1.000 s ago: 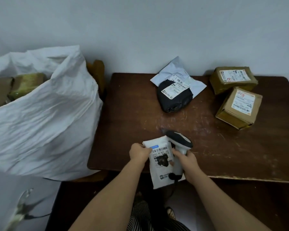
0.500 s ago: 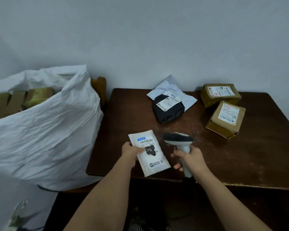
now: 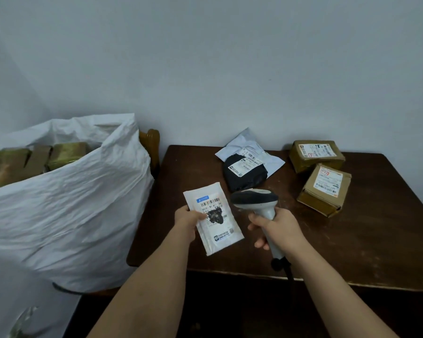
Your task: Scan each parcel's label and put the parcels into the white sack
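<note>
Pinching the flat white mailer (image 3: 214, 217) mid-frame by its edge, the left hand (image 3: 188, 218) probably finds it light and floppy; right hand (image 3: 277, 226) grips the scanner (image 3: 257, 201).

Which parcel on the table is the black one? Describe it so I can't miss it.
On the dark wooden table, look at the far edge by the wall. The black parcel lies there on a white mailer, left of two brown boxes; it's the only dark, soft bag.
</note>
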